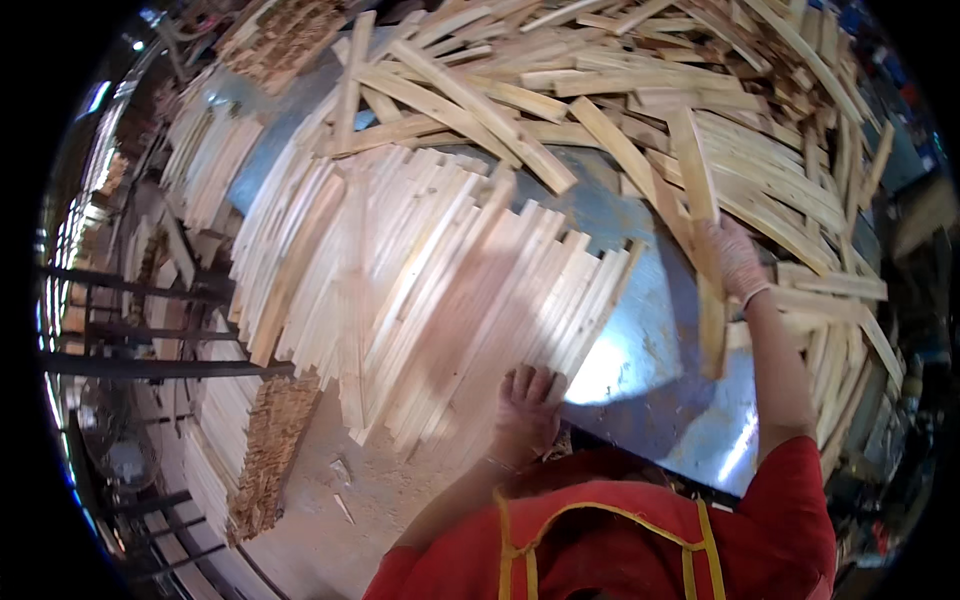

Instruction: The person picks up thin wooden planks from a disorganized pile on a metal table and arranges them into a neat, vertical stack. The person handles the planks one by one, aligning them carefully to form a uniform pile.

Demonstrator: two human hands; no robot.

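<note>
My left hand point(527, 405) grips the near end of a long pale wooden slat point(470, 290) that is blurred and lies over a neat stack of slats point(400, 270) on a metal table point(640, 350). My right hand point(735, 258), in a light glove, holds another wooden slat point(700, 215) by its middle, lifted at the edge of a loose heap of slats point(700, 110) on the right and far side.
More bundles of slats point(205, 150) lie at the left, with a dark metal rack point(130, 330) beside them. Sawdust covers the floor point(330, 500) below the table. A rough chipped board point(270, 445) leans near the table's left corner.
</note>
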